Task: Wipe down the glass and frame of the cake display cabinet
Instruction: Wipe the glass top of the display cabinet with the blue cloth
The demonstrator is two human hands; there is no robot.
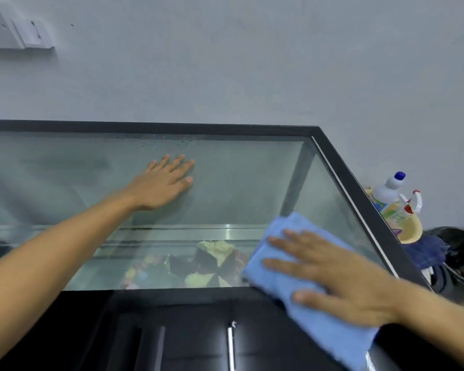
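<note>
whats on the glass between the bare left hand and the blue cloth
Nothing sits on it. In the head view the glass top is bare between the left hand and the blue cloth under the right hand; cakes show through below.

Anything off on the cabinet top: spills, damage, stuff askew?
Nothing is damaged or askew. The only oddity is a band of water droplets on the glass top by the far frame, not wiped yet. The right hand presses the blue cloth at the near right corner; the left hand lies flat mid-glass.
</note>
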